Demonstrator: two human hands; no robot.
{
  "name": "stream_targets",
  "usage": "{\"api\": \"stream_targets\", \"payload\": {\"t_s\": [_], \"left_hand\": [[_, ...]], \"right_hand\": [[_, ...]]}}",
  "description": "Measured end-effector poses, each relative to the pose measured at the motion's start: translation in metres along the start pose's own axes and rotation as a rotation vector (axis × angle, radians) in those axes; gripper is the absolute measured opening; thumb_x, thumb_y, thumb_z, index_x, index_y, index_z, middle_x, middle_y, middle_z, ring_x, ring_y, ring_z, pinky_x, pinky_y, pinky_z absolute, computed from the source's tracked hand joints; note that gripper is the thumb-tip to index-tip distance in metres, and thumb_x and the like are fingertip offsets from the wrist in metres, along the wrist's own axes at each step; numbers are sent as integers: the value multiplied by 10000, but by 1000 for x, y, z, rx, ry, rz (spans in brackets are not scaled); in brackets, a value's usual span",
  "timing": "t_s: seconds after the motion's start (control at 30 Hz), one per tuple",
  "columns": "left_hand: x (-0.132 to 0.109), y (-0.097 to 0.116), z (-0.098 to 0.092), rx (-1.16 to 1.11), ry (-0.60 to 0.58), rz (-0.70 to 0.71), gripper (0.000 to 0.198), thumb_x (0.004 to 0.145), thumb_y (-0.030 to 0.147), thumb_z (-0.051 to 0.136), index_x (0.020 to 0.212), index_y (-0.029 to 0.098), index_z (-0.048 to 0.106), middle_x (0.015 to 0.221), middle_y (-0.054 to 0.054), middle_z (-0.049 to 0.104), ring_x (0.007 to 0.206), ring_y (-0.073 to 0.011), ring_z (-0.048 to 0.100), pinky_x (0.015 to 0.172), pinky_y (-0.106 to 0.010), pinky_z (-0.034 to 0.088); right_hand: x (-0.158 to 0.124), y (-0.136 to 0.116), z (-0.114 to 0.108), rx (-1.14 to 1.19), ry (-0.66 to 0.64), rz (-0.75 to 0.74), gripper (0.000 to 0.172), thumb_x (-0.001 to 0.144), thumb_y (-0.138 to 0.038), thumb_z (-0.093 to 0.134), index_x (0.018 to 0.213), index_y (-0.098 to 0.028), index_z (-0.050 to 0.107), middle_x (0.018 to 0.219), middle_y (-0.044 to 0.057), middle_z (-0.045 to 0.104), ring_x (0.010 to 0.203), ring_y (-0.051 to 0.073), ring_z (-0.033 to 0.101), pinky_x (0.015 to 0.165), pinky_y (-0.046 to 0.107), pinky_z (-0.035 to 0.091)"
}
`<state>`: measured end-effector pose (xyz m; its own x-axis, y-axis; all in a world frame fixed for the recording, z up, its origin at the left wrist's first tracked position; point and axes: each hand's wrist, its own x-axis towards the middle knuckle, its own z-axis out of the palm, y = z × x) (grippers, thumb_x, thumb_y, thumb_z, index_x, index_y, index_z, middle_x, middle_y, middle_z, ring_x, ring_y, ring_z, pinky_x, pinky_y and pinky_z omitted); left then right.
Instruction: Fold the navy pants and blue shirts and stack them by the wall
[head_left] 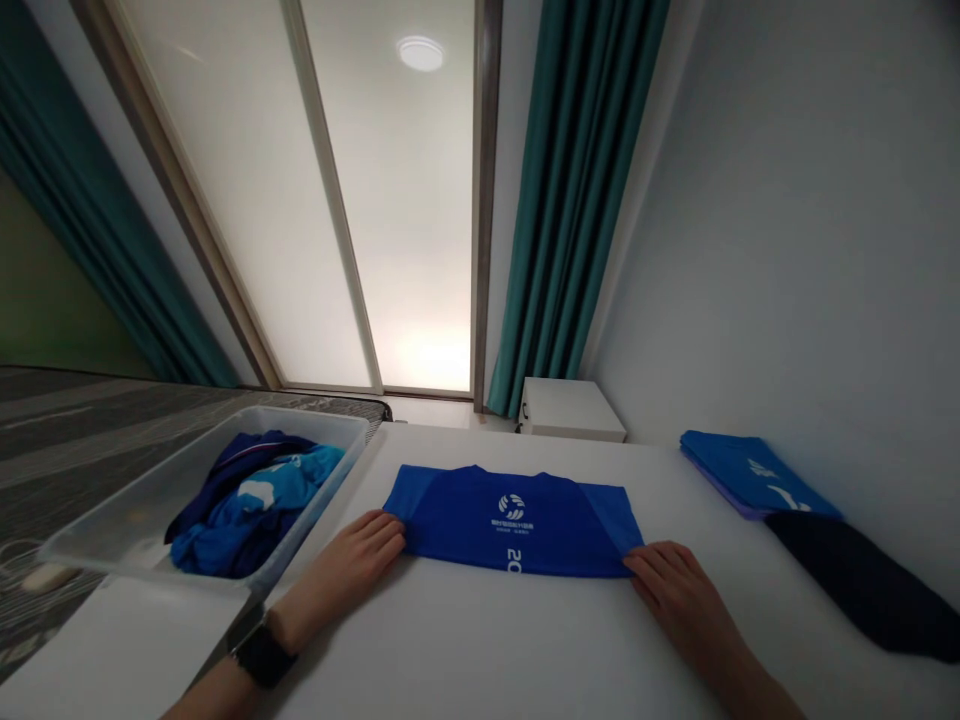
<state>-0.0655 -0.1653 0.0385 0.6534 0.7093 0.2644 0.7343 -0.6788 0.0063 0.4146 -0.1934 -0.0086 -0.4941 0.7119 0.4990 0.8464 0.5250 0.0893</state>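
Observation:
A blue T-shirt (457, 515) lies folded into a wide flat strip on the white table (480, 640), its white round logo and the digits "20" facing up. At the strip's left end, my left hand (375, 545) has its fingers closed on the lighter blue sleeve edge. My right hand (667, 580) pinches the near right corner of the same shirt. A dark smartwatch (262, 652) sits on my left wrist. The fabric between the hands lies flat, with its near edge roughly straight.
Left of the table, a clear plastic bin (105, 535) holds crumpled blue and navy clothes (255, 500). A stack of folded blue garments (757, 475) lies at the right, by the wall, with a black garment (862, 580) beside it. A white cabinet (570, 408) stands beyond the table.

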Motion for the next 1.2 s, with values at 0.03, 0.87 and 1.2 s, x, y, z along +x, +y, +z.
{"api": "stream_targets", "payload": {"t_s": [0.03, 0.87, 1.2], "left_hand": [[-4, 2, 0, 8, -16, 10, 153, 969, 168, 495, 925, 213, 635, 1016, -52, 674, 984, -227, 629, 967, -410, 471], [38, 9, 10, -166, -11, -138, 485, 995, 358, 387, 1449, 193, 422, 1418, -104, 526, 1266, -261, 515, 1086, -420, 406], [52, 7, 50, -82, -46, -196, 539, 1010, 492, 336, 1493, 255, 370, 1538, -52, 376, 1414, -252, 354, 1173, -468, 257]], "right_hand": [[-3, -4, -4, -10, -5, -12, 243, 909, -136, 446, 949, -240, 662, 903, 53, 713, 849, 221, 627, 844, 382, 427], [26, -45, -18, 175, -121, 330, 424, 959, -252, 324, 1257, -207, 621, 1293, 100, 628, 1193, 247, 571, 1025, 442, 442], [72, -69, 19, 134, -420, 366, 592, 998, -462, 256, 1512, -172, 310, 1579, 56, 273, 1463, 230, 221, 1197, 477, 176]]}}
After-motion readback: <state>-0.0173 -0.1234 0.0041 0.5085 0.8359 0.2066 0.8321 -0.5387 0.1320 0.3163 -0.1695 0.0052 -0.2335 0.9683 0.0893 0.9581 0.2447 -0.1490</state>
